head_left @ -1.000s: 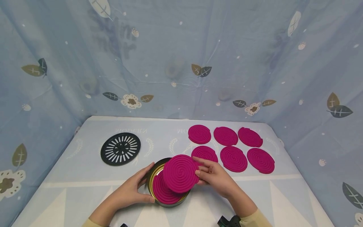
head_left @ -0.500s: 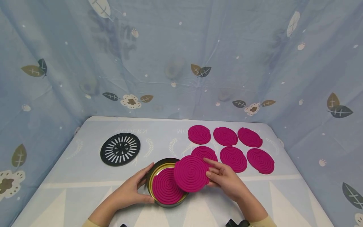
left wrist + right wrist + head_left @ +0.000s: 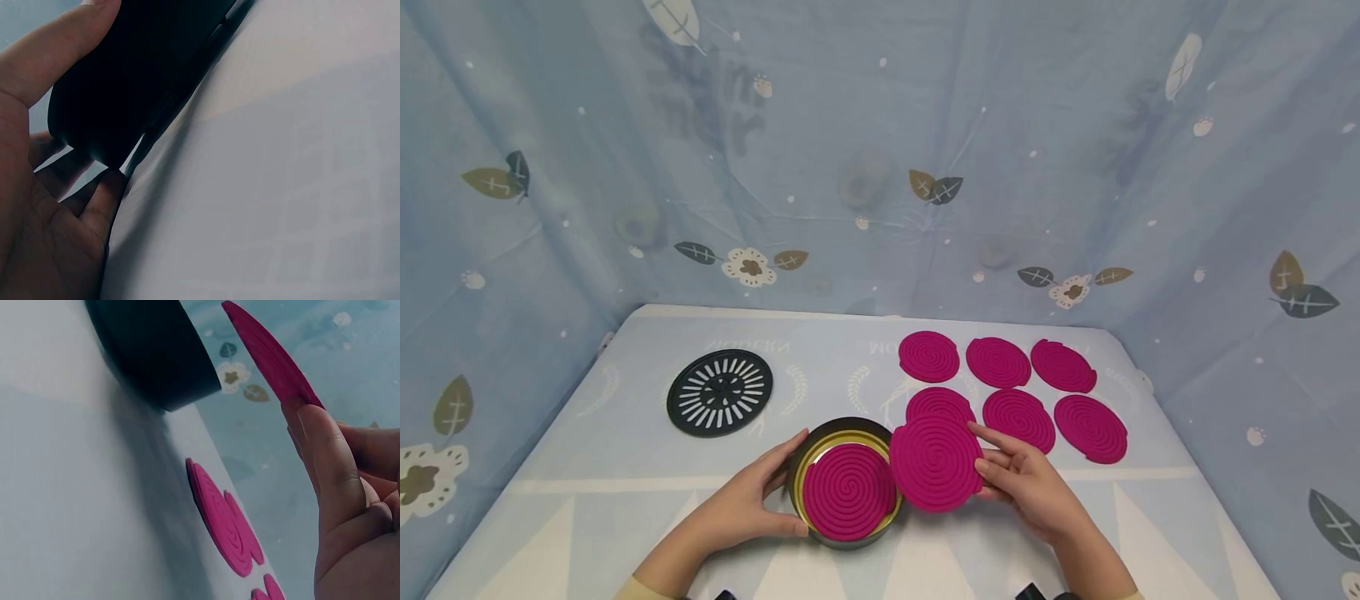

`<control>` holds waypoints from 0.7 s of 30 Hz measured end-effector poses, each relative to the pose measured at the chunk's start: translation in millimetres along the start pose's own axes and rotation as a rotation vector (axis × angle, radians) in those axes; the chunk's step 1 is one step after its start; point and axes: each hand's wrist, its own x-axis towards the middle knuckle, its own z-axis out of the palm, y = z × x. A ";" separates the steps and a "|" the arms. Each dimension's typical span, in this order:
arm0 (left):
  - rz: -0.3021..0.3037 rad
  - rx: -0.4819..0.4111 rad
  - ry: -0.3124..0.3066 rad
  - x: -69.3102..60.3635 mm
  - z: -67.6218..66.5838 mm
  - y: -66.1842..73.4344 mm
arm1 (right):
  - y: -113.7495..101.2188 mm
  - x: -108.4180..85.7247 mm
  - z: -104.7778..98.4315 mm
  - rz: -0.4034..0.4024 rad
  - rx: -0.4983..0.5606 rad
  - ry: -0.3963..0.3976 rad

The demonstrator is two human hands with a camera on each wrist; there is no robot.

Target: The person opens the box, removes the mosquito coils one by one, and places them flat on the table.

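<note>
A round dark tin with a gold-coloured inside stands at the front middle of the table in the head view. My left hand holds its left side, thumb at the front and fingers behind. In the left wrist view the tin looks nearly black between thumb and fingers. Inside the tin lies a magenta spiral mosquito coil. Another mosquito coil is pinched at its right edge by my right hand, raised just right of the tin. The right wrist view has this coil almost edge-on, above the table.
Several more magenta coils lie in two rows at the back right, among them a far coil and a near coil. The held coil partly covers one coil. A black slotted round lid lies back left. Patterned blue cloth surrounds the table.
My right hand has moved right with its coil, from over the tin to beside it, uncovering the coil inside. The left hand keeps its hold on the tin.
</note>
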 end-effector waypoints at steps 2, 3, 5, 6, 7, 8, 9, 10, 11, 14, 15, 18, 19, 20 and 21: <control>0.006 -0.001 -0.004 0.3 0.0 -0.3 | 0.7 -3.5 -4.7 -0.010 0.003 0.005; 0.009 -0.004 -0.006 0.3 -0.1 -0.4 | 1.3 -4.9 -6.9 -0.015 0.002 0.007; 0.020 -0.012 -0.009 0.4 -0.7 -0.5 | 3.3 -7.3 -11.2 -0.023 0.005 0.009; 0.024 -0.013 -0.010 0.3 -1.1 -0.6 | 4.7 -8.3 -13.1 -0.025 0.010 0.011; 0.028 -0.017 -0.007 0.3 -1.5 -0.7 | 5.6 -8.6 -15.2 -0.026 0.018 0.009; 0.032 -0.017 -0.005 0.2 -1.7 -0.8 | 6.8 -9.1 -17.1 -0.030 0.021 0.005; 0.034 -0.015 -0.005 0.2 -1.9 -0.8 | 8.0 -9.8 -19.0 -0.031 0.030 0.003; 0.035 -0.013 -0.004 0.4 -2.1 -0.9 | 9.4 -10.7 -20.8 -0.033 0.039 0.001; 0.035 -0.009 -0.003 0.6 -2.2 -1.0 | 10.8 -11.6 -22.5 -0.034 0.047 -0.001; 0.030 -0.003 -0.005 1.2 -2.0 -1.3 | 13.5 -14.8 -26.8 -0.028 0.069 0.014; 0.026 -0.002 -0.005 1.3 -1.9 -1.5 | 13.8 -15.7 -28.1 -0.025 0.076 0.018; 0.015 0.002 -0.003 1.2 -1.3 -1.8 | 14.1 -18.0 -33.0 -0.011 0.083 0.020; 0.015 0.001 -0.002 1.2 -1.1 -1.8 | 13.8 -18.6 -34.7 -0.003 0.086 0.022; 0.014 0.000 -0.001 1.1 -1.1 -1.7 | 13.8 -19.0 -36.9 0.003 0.087 0.022; 0.014 0.000 0.001 0.9 -1.0 -1.7 | 13.7 -19.3 -39.0 0.006 0.088 0.020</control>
